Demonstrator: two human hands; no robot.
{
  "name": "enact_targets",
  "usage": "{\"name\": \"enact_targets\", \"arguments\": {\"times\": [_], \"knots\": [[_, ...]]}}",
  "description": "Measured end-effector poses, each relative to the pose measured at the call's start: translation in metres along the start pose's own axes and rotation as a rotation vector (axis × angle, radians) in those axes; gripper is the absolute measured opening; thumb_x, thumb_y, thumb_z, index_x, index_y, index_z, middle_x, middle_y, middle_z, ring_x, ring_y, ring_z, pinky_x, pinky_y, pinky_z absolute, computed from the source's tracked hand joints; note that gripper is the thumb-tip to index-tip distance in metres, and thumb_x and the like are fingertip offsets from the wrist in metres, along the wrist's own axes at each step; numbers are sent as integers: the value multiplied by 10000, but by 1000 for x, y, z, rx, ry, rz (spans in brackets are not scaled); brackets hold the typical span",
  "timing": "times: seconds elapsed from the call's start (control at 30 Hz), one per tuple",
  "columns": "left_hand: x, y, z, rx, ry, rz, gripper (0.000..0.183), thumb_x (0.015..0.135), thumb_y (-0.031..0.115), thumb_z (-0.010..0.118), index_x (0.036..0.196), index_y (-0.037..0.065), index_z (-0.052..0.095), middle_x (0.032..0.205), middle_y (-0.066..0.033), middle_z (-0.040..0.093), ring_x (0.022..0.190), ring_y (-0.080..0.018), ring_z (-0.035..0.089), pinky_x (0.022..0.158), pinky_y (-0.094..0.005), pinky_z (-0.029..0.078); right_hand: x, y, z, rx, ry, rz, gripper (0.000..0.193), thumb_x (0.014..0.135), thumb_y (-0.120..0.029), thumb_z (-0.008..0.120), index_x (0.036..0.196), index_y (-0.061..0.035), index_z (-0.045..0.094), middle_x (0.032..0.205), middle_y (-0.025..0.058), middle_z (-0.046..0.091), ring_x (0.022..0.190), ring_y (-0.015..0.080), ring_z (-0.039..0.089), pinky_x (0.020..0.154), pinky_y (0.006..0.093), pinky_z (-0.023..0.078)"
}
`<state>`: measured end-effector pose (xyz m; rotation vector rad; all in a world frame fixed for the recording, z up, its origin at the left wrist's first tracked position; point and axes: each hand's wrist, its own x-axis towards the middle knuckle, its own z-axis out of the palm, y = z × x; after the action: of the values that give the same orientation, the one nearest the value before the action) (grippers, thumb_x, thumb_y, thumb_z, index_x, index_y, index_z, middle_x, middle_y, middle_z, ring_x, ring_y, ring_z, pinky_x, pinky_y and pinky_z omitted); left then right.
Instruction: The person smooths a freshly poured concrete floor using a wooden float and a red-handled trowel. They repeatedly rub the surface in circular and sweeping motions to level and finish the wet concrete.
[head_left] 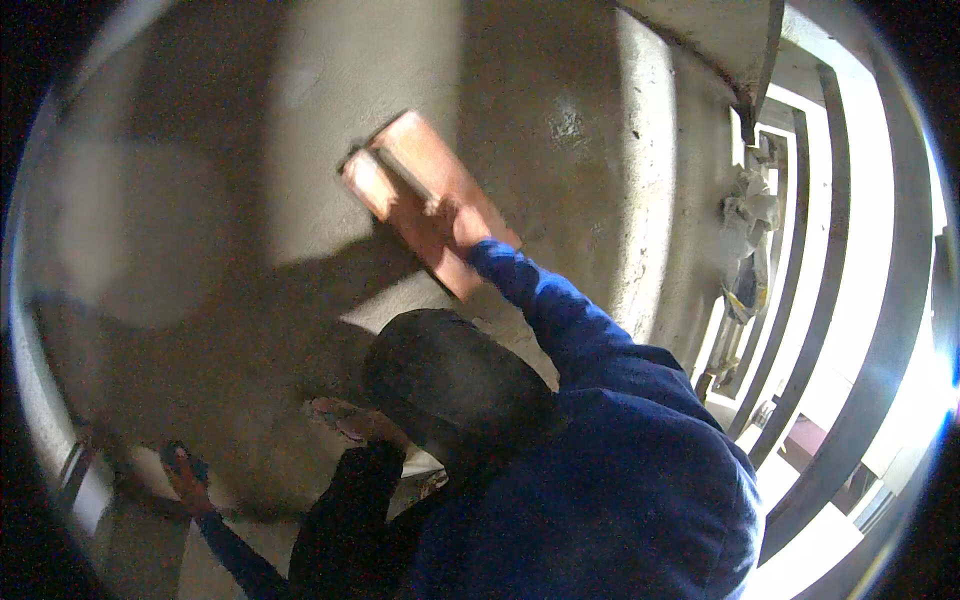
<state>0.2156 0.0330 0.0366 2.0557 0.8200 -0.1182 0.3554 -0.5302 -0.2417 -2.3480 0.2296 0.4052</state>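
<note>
Head view: the right hand (pixel 465 228) grips an orange trowel (pixel 418 222). Near left is the left hand (pixel 187 482); I can't tell its grip.

Yeah, can't read any text or numbers here. The crumpled bag-like thing (pixel 742 297) off to the right has some colour on it (yellow and blue bits), but it's too small and blurry to make out.
</note>
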Motion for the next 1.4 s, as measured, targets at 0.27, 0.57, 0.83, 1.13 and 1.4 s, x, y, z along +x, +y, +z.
{"name": "enact_targets", "arguments": {"times": [0.27, 0.57, 0.83, 1.13, 1.4], "knots": [[-50, -26, 33, -146, 106, -124, 393, 910, 343, 562, 1207, 86, 541, 983, -151, 610, 890, -330, 593, 796, -447, 460, -56, 105, -108, -315, 85, -32, 385, 958, -231, 481, 1285, -35, 532, 1134, 162, 645, 1024, 309, 607, 871, 422, 482], [-46, -30, 1, -168, 169, -128, 407, 917, 350, 549, 1225, 85, 524, 1017, -149, 595, 921, -323, 579, 820, -445, 446, -72, 22, -40, -89, -221, -95, 464, 881, -198, 533, 1316, -43, 490, 1022, 263, 645, 927, 391, 624, 797, 443, 514], [-66, -47, 0, -185, 206, -165, 419, 924, 355, 538, 1242, 85, 509, 1047, -147, 581, 948, -316, 565, 842, -443, 434, 83, 1, -46, 714, 129, 139, 250, 818, -158, 658, 1034, -37, 625, 929, 83, 652, 807, 216, 613, 733, 358, 523], [-71, -42, 16, -239, 230, -161, 433, 931, 362, 526, 1261, 84, 492, 1081, -144, 566, 978, -308, 551, 866, -441, 420, -38, -72, -28, -136, -480, -292, 285, 902, -199, 551, 1158, -82, 600, 990, 93, 651, 907, 222, 614, 744, 375, 512], [-80, -64, -4, -266, 282, -190, 445, 937, 368, 515, 1277, 83, 477, 1111, -142, 553, 1005, -302, 537, 888, -439, 407, 204, -82, -12, 32, 20, -108, 296, 931, -258, 501, 1149, -84, 601, 1006, 136, 654, 874, 288, 622, 743, 416, 514]]}}
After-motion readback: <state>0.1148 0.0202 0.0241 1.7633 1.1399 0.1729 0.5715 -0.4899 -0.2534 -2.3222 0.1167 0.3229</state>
